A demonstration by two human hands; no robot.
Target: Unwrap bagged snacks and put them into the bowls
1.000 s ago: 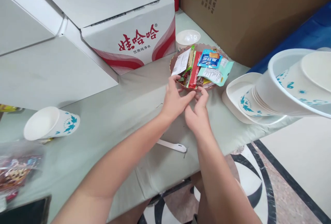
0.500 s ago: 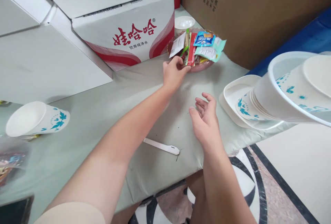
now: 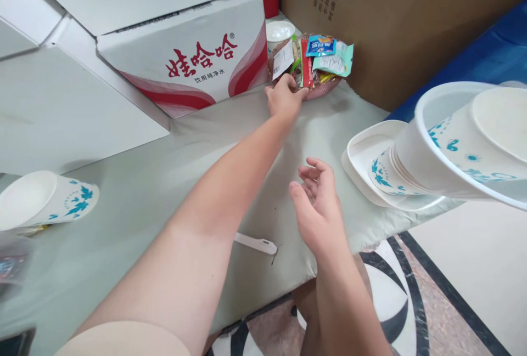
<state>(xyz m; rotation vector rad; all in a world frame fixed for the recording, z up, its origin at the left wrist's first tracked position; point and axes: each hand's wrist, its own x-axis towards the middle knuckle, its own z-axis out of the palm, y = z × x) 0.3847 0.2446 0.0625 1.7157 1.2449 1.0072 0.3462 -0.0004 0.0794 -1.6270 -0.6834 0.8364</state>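
A reddish bowl [image 3: 323, 91] heaped with snack packets stands at the back, by the boxes. My left hand [image 3: 286, 95] is at its near left rim, thumb and fingers curled round the edge below a red packet [image 3: 306, 62]. A blue packet [image 3: 321, 46] and a pale green packet [image 3: 334, 61] lie on top, with a white packet [image 3: 283, 61] on the left. My right hand [image 3: 316, 202] hovers over the cloth, palm turned inward, fingers apart and holding nothing. A white plastic tool [image 3: 257, 243] lies below, partly hidden by my left forearm.
White boxes [image 3: 185, 60] line the back left, and a brown carton [image 3: 395, 21] the back right. Stacked paper cups [image 3: 385, 172] rest on a white tray [image 3: 362, 142] at right. One paper cup [image 3: 74, 199] lies tipped at left. The table's front edge drops to a patterned floor.
The bowl has been pushed or shifted slightly against the boxes, with my left hand at its rim. My right hand sits slightly lower and further left in view. The view itself has shifted.
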